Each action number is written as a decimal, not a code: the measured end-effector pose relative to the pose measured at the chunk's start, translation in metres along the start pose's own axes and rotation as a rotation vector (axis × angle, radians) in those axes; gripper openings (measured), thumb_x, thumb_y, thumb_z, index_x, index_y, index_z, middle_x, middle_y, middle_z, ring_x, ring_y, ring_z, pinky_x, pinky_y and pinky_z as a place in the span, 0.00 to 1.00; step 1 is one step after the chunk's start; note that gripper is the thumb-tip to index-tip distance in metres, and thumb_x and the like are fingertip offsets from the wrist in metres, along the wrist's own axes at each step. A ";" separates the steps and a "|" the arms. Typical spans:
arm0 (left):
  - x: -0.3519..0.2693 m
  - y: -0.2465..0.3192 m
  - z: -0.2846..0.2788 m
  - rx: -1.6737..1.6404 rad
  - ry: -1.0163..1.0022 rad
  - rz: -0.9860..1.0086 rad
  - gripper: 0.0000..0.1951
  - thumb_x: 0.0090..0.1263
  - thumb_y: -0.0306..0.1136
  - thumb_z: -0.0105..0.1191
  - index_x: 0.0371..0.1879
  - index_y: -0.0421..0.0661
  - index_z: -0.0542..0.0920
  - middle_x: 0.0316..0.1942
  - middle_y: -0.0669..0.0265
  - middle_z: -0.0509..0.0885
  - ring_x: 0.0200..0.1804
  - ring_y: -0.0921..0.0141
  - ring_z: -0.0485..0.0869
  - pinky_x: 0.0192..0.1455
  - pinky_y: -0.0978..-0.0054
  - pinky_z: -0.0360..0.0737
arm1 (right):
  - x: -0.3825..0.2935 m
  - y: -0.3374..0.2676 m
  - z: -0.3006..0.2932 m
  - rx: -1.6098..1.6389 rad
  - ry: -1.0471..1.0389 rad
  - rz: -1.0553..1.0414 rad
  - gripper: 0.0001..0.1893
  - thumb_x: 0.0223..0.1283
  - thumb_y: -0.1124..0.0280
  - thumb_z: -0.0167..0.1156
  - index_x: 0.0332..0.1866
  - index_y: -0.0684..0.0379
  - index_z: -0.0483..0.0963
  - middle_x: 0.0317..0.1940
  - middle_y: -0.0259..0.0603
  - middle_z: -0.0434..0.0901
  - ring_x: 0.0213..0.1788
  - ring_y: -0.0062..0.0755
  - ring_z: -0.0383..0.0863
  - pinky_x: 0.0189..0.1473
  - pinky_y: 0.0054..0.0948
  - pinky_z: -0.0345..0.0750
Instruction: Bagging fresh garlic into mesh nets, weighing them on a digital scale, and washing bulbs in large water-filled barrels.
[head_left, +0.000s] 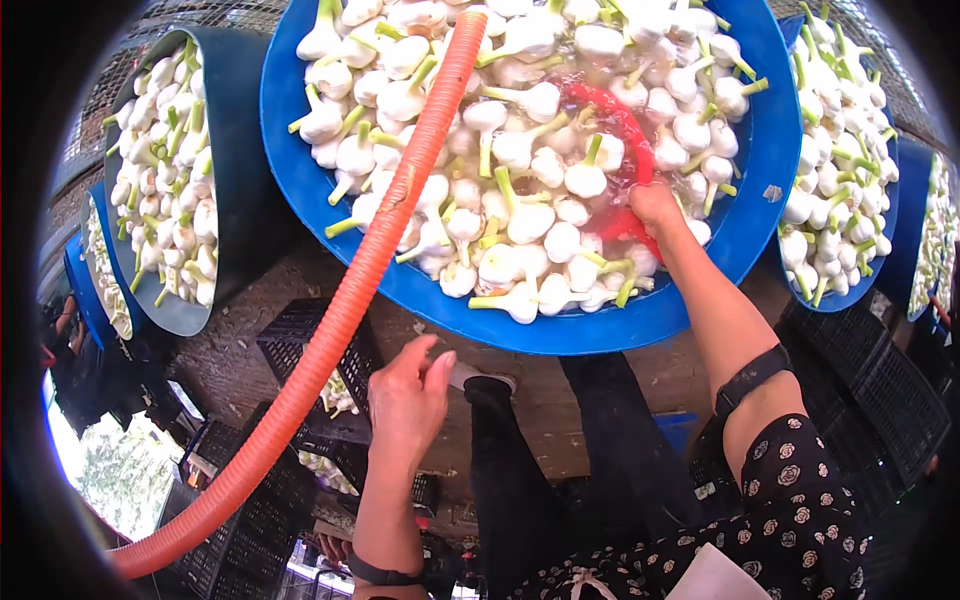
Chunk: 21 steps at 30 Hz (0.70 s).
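Note:
A large round blue plastic tub (480, 322) stands before me, full of water and trimmed garlic bulbs (529, 222) with short green stems. At the water's surface on the tub's right side, my right hand (654, 206) grips a red curved object (637, 139), perhaps a rim or handle. The rest of that object is under cloudy water, so its kind is unclear. My left hand (411, 386) hangs outside the tub, just below its near rim, fingers apart and holding nothing. An orange corrugated hose (390, 214) slants up past that hand and reaches over the garlic.
Tilted tubs of garlic stand on the left (169, 187) and right (836, 165). Black plastic crates, including a lower-left stack (255, 517) and some at right (885, 375), flank me. My legs stand on a wooden floor (540, 420).

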<state>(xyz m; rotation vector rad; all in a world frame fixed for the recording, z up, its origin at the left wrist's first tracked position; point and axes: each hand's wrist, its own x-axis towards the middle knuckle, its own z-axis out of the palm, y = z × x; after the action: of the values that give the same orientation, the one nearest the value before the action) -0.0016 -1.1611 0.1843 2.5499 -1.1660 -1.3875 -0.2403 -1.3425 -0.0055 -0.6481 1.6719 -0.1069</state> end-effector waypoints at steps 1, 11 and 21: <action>0.015 0.008 0.008 -0.236 0.021 0.055 0.18 0.55 0.28 0.57 0.46 0.39 0.73 0.27 0.58 0.79 0.26 0.72 0.78 0.29 0.78 0.73 | -0.002 -0.002 0.000 -0.011 -0.022 0.054 0.10 0.38 0.82 0.54 0.32 0.68 0.72 0.24 0.46 0.75 0.22 0.39 0.77 0.18 0.40 0.78; 0.112 0.105 0.098 -0.002 0.377 0.660 0.25 0.44 0.27 0.61 0.45 0.42 0.71 0.42 0.55 0.75 0.46 0.56 0.73 0.46 0.64 0.70 | -0.050 -0.022 -0.017 -0.111 -0.052 -0.136 0.13 0.42 0.77 0.55 0.35 0.71 0.72 0.24 0.43 0.76 0.21 0.30 0.76 0.16 0.26 0.76; 0.155 0.107 0.126 -0.262 -0.150 0.254 0.14 0.48 0.31 0.57 0.35 0.44 0.79 0.39 0.55 0.79 0.40 0.61 0.79 0.44 0.69 0.74 | -0.064 -0.017 -0.028 -0.404 0.094 -0.544 0.17 0.39 0.78 0.51 0.40 0.66 0.69 0.31 0.60 0.75 0.39 0.57 0.74 0.42 0.40 0.71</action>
<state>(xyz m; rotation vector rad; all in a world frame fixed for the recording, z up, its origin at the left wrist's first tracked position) -0.1067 -1.2929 0.0331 2.0746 -1.1863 -1.5693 -0.2560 -1.3348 0.0646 -1.4151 1.5786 -0.1920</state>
